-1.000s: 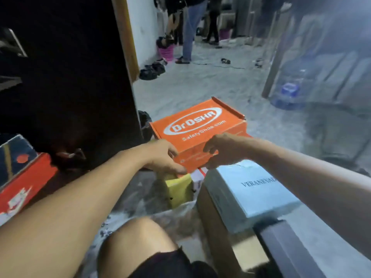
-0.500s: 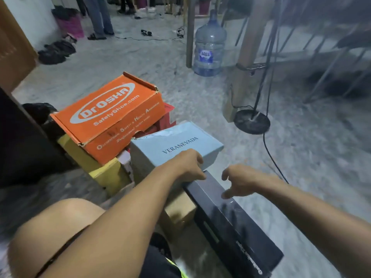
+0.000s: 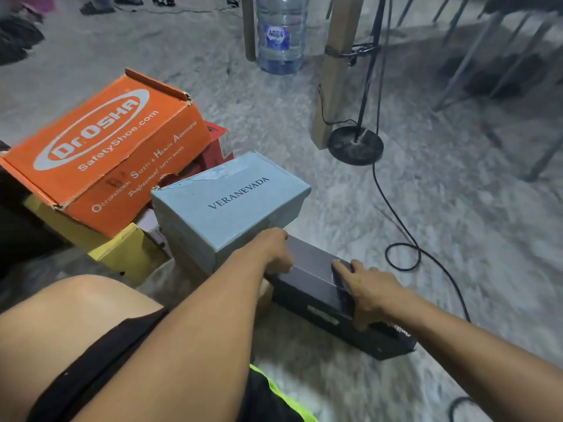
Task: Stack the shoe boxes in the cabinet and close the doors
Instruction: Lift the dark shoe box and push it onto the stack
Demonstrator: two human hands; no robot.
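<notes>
Both hands are on the black shoe box (image 3: 316,287), which sits on the grey floor (image 3: 457,223) at the right end of the pile. The left hand (image 3: 275,252) has its fingers curled over the box's far left edge, right where it butts against the light blue Veranevada box (image 3: 225,205), and the right hand (image 3: 370,289) clamps the lid, fingers on top and thumb down the near side. Counting boxes, six show up: the black one, the blue one, the big orange Dr.Osha box (image 3: 100,153) sitting tilted on a yellow box (image 3: 122,251), a red box (image 3: 217,144) peeking out behind the orange one, and a brown cardboard one (image 3: 266,295) mostly hidden under the blue one. There's also a bit of something white between the yellow and the blue, can't tell what. Further back stands one Aqua water jug (image 3: 280,35), one round black stand base (image 3: 355,146) beside a wooden post (image 3: 335,71), and a black cable (image 3: 405,236) looping across the floor.
</notes>
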